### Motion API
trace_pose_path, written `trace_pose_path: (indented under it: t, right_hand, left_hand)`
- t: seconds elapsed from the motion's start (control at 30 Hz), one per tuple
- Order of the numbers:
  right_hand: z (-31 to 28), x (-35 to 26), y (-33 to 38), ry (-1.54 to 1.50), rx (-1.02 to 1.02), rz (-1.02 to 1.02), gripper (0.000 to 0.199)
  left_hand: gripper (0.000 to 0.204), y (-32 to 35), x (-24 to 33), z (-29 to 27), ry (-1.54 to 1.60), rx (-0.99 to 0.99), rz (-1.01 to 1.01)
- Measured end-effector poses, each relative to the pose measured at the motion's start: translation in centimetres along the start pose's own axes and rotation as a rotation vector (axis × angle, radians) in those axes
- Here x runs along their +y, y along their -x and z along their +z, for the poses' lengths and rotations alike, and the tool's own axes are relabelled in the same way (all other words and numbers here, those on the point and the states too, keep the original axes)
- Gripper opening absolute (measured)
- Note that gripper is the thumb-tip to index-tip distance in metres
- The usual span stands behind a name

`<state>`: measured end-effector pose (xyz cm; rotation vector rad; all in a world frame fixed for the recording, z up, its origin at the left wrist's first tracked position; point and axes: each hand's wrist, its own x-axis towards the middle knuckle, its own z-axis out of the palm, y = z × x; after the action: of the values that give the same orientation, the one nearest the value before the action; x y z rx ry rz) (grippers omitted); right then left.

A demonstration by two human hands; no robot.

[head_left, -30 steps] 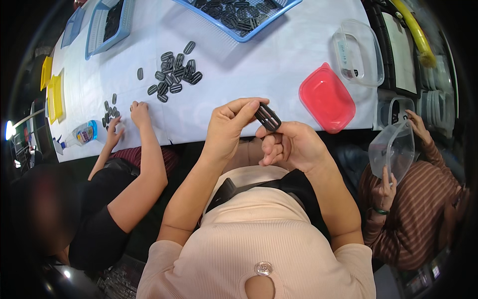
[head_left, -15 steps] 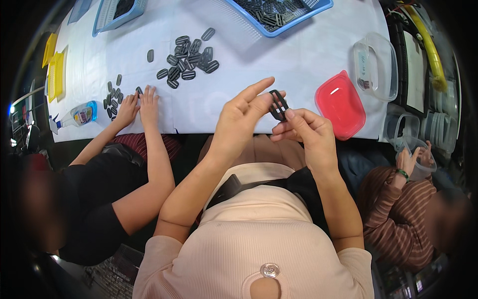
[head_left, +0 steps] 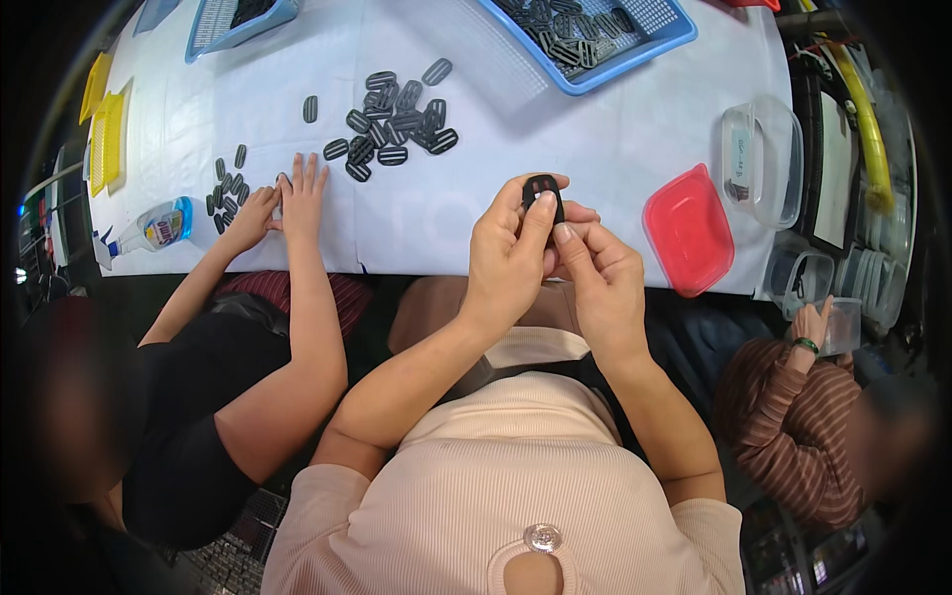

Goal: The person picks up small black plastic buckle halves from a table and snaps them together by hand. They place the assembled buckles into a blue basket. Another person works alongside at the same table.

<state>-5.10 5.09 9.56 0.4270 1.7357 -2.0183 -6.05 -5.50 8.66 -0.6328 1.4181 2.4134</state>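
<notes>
At the far left a yellow tray (head_left: 107, 134) and a spray bottle (head_left: 159, 226) lay on the white surface (head_left: 476, 129), and a co-worker's hands (head_left: 283, 203) rested flat beside a small cluster of dark oval buckles (head_left: 226, 183). A larger pile of buckles (head_left: 392, 124) lay further in, well apart from the person's own hands, and a blue basket (head_left: 635, 40) of more pieces stood at the far edge.

The left hand (head_left: 506, 260) was closed around a black buckle (head_left: 542, 193), held upright above the near edge of the surface, its forefinger lying up the piece's face. The right hand (head_left: 600, 273) pinched the same buckle from the other side (thumb and forefinger at its lower edge). The step in hand looked like checking or fitting the piece; the next move would seem to call for a steady grip and a small turn of the fingers.

To the right lay a red lid (head_left: 689, 230) and a clear box (head_left: 764, 164).
</notes>
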Motion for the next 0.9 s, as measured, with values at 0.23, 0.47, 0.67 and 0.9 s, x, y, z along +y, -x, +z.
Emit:
trace_pose_path:
  t: [0.23, 0.47, 0.67, 0.9]
  right_hand:
    - [1.1, -0.3, -2.2, 0.145, -0.026, 0.102, 0.020]
    - [2.3, 0.4, -5.5, 0.311, -0.076, 0.055, 0.022]
    - [-0.1, 0.3, -12.3, 0.369, 0.066, 0.043, 0.024]
    - [-0.6, -3.9, -17.2, 0.172, 0.244, 0.071, 0.034]
  left_hand:
    - [0.026, -2.5, 0.2, -1.5, -0.037, 0.071, -0.014]
    - [0.033, -6.1, -0.2, -2.8, 0.061, 0.218, -0.086]
    - [0.025, -15.5, -2.6, -9.8, -0.907, 0.441, 0.515]
    - [0.026, -21.3, -1.2, -14.3, -1.414, 0.620, 0.473]
